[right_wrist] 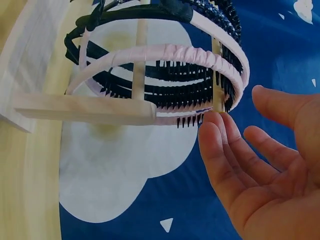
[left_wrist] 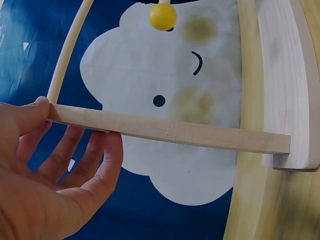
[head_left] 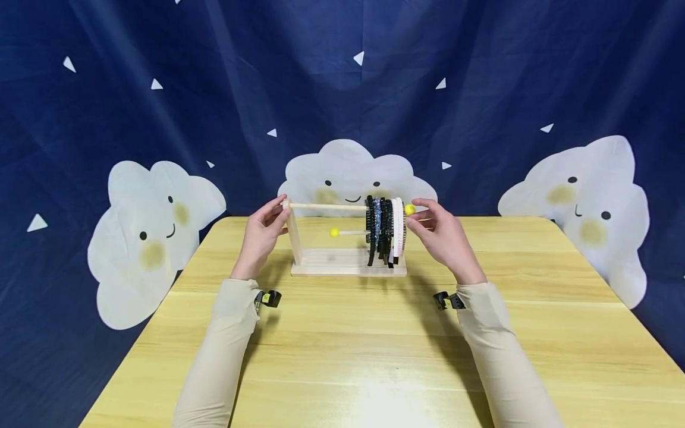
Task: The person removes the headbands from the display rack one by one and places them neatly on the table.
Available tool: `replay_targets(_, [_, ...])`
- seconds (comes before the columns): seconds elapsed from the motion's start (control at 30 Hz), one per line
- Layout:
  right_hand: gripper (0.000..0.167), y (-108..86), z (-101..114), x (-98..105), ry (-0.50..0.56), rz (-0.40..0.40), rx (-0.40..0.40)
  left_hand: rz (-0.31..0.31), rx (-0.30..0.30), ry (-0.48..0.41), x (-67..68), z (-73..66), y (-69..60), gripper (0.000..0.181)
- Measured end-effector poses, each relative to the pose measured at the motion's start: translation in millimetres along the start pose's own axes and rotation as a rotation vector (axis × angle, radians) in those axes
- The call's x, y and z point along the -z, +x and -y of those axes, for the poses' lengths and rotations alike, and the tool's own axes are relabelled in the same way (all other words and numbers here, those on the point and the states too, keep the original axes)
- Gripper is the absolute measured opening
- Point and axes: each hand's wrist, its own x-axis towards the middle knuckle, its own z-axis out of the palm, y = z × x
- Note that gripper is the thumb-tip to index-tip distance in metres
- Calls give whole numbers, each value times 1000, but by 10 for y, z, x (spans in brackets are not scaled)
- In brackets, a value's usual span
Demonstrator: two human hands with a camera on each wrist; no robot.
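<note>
A light wooden headband rack (head_left: 332, 263) stands on the table, with an upright post (left_wrist: 170, 128) at its left end. Its upper rod (head_left: 326, 206) carries several headbands (head_left: 384, 229) bunched at the right: black toothed ones, a glittery one, and a pale pink gathered one (right_wrist: 155, 53). My left hand (head_left: 262, 232) grips the top of the post, thumb at the rod joint and fingers along the post's edge. My right hand (head_left: 441, 235) touches the rod's right end with extended fingertips by a yellow ball (head_left: 409, 209); the thumb is apart. The fingertips mostly hide that ball in the right wrist view.
A shorter lower rod ends in another yellow ball (head_left: 334, 232). The wood-grain table (head_left: 342, 333) reaches back to a dark blue curtain (head_left: 321, 71) printed with white smiling clouds (head_left: 155, 238). A black strap camera sits at each wrist.
</note>
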Motion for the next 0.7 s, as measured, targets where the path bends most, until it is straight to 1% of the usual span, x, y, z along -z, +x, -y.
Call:
replay_targets(0.3, [46, 0, 20, -67, 11, 11, -1, 10, -19, 14, 15, -7, -18, 49])
replay_targets(0.53, [44, -6, 12, -68, 28, 18, -16, 12, -11, 18, 10, -9, -11, 50])
replay_targets(0.7, [43, 3, 6, -107, 50, 27, -24, 14, -10, 13, 23, 5, -14, 50])
